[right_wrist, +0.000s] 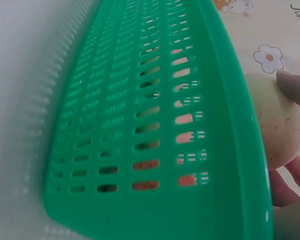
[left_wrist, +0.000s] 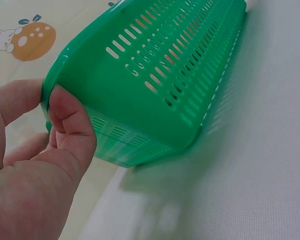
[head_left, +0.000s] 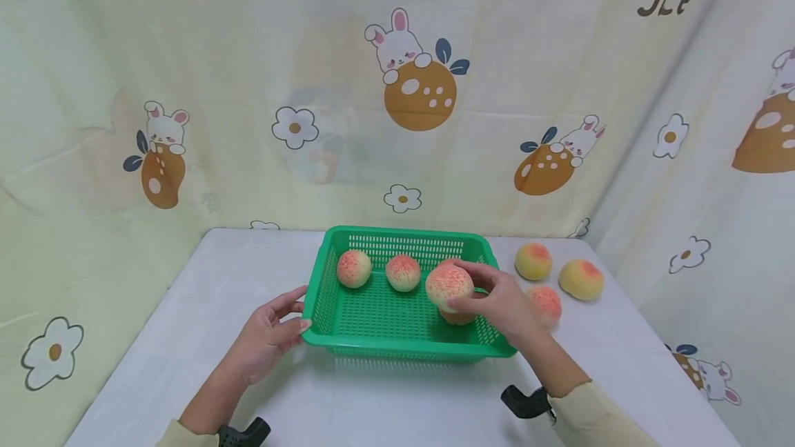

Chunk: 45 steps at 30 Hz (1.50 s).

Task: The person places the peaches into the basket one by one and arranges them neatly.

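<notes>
The right hand [head_left: 499, 299], its grip grasping a peach [head_left: 448, 285], lies over the right part of the green basket [head_left: 404, 345], whose long axis runs left to right, while the left hand [head_left: 267, 336] pinches the left rim.

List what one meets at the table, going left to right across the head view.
Left hand, leftmost peach in green basket, second peach, gripped peach in right hand, rear yellow-red fruit, rightmost yellow-red fruit.

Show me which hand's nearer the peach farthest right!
Right. The right hand is over the right side of the basket, left of that peach; the left hand grips the left rim.
</notes>
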Tool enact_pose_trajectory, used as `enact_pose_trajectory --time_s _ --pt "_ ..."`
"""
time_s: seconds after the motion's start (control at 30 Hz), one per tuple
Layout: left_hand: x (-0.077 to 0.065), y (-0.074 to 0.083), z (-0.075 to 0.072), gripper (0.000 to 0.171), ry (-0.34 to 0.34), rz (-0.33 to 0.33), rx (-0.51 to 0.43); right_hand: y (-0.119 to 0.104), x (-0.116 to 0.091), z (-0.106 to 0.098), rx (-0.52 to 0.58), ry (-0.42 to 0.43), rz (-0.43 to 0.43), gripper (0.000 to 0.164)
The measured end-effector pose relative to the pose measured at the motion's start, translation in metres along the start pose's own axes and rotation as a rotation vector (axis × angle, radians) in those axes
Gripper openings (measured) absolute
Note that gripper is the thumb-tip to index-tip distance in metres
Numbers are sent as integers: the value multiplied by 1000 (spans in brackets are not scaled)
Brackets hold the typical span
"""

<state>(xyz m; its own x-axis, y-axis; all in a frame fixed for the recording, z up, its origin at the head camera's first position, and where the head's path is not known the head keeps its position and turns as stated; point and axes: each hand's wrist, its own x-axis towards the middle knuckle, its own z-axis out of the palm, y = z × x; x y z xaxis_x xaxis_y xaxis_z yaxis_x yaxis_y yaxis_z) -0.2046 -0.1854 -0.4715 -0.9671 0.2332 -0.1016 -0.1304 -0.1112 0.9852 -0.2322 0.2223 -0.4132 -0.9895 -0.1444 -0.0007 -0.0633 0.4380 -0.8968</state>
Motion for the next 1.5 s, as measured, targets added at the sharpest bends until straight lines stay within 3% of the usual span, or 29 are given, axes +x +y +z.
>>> enact_pose_trajectory --time_s 0.2,0.4,0.77,1.07,1.5 --pt "1 0 -1 72 -1 8 0 -4 9 9 62 -39 -24 73" --pt "2 0 -3 72 0 16 1 -6 17 17 99 -60 5 67" --pt "-1 2 -2 71 9 7 0 -7 29 34 -1 -59 1 58" --pt "-2 3 -1 72 -2 7 -6 -11 39 46 -95 -11 2 57" --pt "-1 1 0 72 -7 2 -10 -10 54 51 -200 -47 -15 55"
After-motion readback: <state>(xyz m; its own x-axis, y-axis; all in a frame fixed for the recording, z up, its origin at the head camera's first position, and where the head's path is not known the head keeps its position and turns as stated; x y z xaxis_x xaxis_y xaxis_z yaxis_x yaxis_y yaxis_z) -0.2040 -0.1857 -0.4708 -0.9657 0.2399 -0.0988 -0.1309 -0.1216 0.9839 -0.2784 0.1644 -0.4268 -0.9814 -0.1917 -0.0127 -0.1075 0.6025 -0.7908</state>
